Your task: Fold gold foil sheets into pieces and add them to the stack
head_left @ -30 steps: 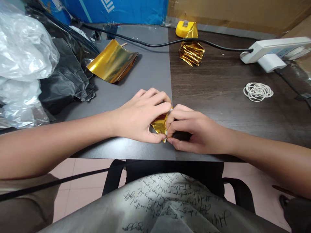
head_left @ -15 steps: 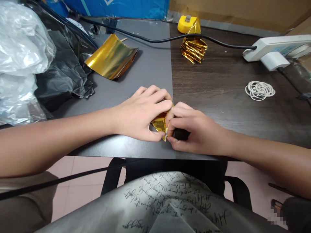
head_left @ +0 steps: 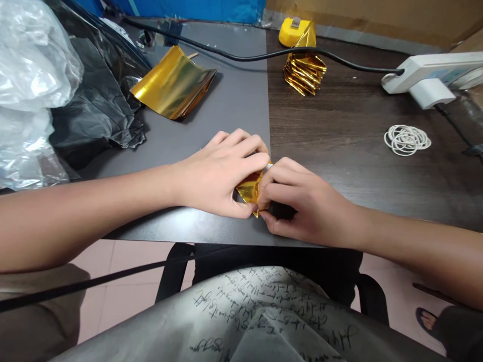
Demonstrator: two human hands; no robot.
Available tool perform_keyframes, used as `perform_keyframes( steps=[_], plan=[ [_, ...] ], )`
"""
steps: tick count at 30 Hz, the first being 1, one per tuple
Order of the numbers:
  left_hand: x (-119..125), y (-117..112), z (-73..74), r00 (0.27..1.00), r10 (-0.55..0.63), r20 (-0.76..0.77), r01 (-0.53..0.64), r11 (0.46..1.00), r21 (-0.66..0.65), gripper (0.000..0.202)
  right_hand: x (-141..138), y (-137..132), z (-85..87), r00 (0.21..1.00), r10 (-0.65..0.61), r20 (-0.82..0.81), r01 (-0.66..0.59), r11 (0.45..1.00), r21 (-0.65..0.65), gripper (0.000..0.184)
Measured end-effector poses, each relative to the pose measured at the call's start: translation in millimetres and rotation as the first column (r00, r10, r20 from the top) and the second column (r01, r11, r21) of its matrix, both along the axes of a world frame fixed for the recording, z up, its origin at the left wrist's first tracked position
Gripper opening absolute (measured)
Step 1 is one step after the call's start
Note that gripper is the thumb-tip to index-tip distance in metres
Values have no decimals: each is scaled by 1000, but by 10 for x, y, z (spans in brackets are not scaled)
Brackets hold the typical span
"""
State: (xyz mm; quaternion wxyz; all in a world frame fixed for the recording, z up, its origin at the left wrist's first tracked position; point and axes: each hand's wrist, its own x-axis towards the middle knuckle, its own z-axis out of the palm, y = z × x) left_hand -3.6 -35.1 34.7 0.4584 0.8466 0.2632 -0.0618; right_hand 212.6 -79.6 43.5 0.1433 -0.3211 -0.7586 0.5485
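Between my hands, near the table's front edge, lies a partly folded sheet of gold foil paper (head_left: 249, 188). My left hand (head_left: 222, 173) presses it to the table, thumb on the lower corner and bent fingers along the upper part. From the other side, my right hand (head_left: 298, 198) pinches the right edge of the paper between thumb and fingers. A white underside peeks out at the top. Much of the sheet is hidden under the fingers. Further back on the left rests a curved stack of gold foil paper (head_left: 173, 83).
Folded gold pieces (head_left: 305, 74) stand beside a yellow tape measure (head_left: 290, 32) at the back. A black cable (head_left: 241, 56) runs to a white power strip (head_left: 445, 68). White rubber bands (head_left: 406, 140) lie on the right. Black plastic (head_left: 98, 100) and clear bags (head_left: 33, 55) crowd the left.
My right fingers have shifted slightly at the paper's edge, and a white bit now shows at the top. My left hand holds nearly the same place. The view has moved a little.
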Motion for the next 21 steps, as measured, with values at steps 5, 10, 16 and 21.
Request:
perform_keyframes(
  steps=[5,10,16,21],
  plan=[
    [4,3,9,1000,4,-8,-4,1000,-10,37,58,13,-9,996,83,-36,-77,988,135,13],
    [8,4,16,1000,9,-7,-9,1000,-5,33,145,87,-14,974,224,-42,-209,952,223,17],
    [3,2,13,1000,7,-8,-7,1000,0,34,170,133,-23,961,270,-67,-250,945,212,19],
    [5,4,15,1000,3,-10,-3,1000,4,35,163,130,-8,962,266,-57,-250,948,199,22]
  ],
)
